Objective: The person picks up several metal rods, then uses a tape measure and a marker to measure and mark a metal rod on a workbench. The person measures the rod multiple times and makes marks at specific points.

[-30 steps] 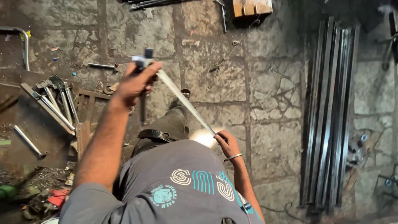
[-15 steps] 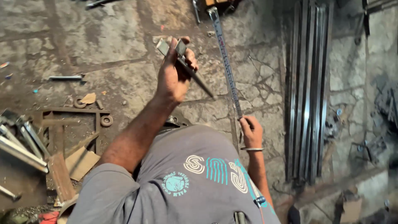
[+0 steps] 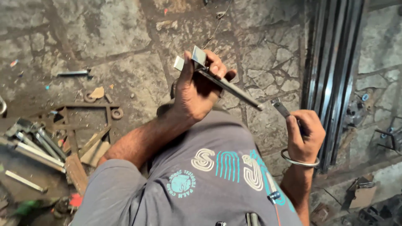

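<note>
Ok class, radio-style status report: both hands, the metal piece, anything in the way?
Left hand gripping flat metal bar, raised. Right hand holding small metal tool near bar's end. Nothing between them; long steel strips standing to the right.

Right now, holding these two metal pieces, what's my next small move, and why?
Probably bring the short dark piece in your right hand to the lower end of the metal bar; your left hand holds it tilted, and the two sit close but apart.
</note>
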